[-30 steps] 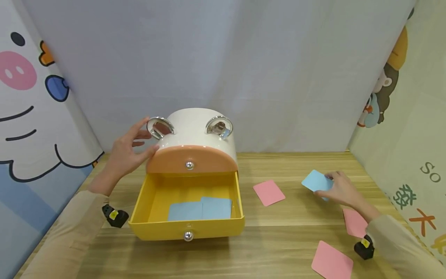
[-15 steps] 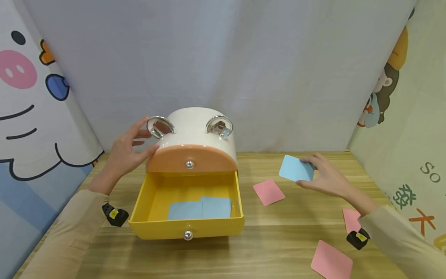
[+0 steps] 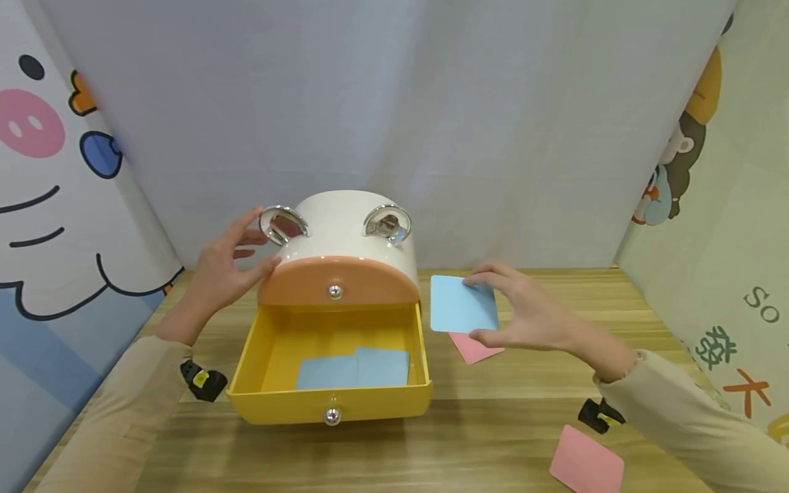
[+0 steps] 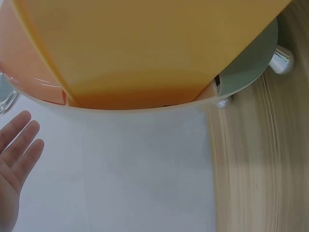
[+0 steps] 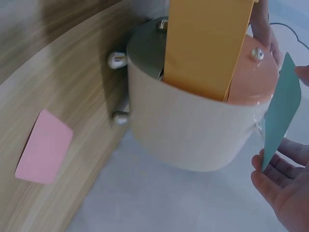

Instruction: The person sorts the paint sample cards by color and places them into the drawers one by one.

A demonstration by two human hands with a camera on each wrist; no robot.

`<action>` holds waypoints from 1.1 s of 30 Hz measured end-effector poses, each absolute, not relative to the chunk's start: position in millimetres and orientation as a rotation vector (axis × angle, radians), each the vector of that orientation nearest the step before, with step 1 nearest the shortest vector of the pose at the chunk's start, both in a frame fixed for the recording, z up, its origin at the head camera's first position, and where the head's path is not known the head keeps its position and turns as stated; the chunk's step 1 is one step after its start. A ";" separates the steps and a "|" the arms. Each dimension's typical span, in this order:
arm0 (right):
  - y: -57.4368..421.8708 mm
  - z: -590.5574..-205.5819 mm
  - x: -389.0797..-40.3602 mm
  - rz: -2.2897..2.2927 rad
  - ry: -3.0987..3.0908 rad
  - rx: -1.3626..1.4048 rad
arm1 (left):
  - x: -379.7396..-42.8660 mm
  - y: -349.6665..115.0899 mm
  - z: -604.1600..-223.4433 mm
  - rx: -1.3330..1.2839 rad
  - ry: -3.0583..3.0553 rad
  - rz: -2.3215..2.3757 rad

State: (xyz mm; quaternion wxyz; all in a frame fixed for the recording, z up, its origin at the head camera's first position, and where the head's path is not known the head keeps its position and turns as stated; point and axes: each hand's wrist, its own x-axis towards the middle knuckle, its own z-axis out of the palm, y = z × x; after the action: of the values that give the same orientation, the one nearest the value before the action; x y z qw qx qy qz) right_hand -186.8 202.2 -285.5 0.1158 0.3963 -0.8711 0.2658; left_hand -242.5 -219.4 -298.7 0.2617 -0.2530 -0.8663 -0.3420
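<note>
In the head view, a white, rounded small chest (image 3: 345, 226) has two chrome loops on top and a closed orange drawer (image 3: 302, 284). Below that, its yellow drawer (image 3: 277, 409) is pulled out and holds blue cards (image 3: 383, 368) lying flat. My left hand (image 3: 217, 270) rests at the chest's left side, fingers spread, thumb at the orange drawer's edge and a fingertip by the left loop. Between thumb and fingers, my right hand (image 3: 536, 313) pinches a blue card (image 3: 456, 305), held raised just right of the chest. The right wrist view shows this card (image 5: 281, 113) nearly edge-on.
Behind the held card lies a partly covered pink card (image 3: 476, 350) on the wooden table (image 3: 487, 424). Another pink card (image 3: 585, 460) is near the front right. A green lower part (image 4: 248, 63) of the chest shows in the left wrist view. Printed cloths hang around the table.
My right hand has lifted the blue card off the right of the table and carried it left toward the chest, turning it to face the camera. The left hand and drawer stay put.
</note>
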 end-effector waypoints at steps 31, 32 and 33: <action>33.8 -294.4 -172.3 0.619 -2.686 1.439 | -242.0 -219.6 -298.0 -0.693 -2.324 -0.920; 30.7 -295.6 -172.5 0.613 -2.697 1.432 | -242.2 -219.3 -298.2 -0.693 -2.324 -0.921; 27.9 -296.8 -172.4 0.606 -2.707 1.425 | -242.3 -219.0 -298.4 -0.693 -2.323 -0.923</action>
State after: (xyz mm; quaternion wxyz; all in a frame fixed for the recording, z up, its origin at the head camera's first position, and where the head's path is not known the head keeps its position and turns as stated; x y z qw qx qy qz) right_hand -172.4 27.9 -296.8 0.0115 0.4568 -0.8680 0.1944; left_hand -242.3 -219.0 -298.4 0.2703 -0.2572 -0.8622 -0.3426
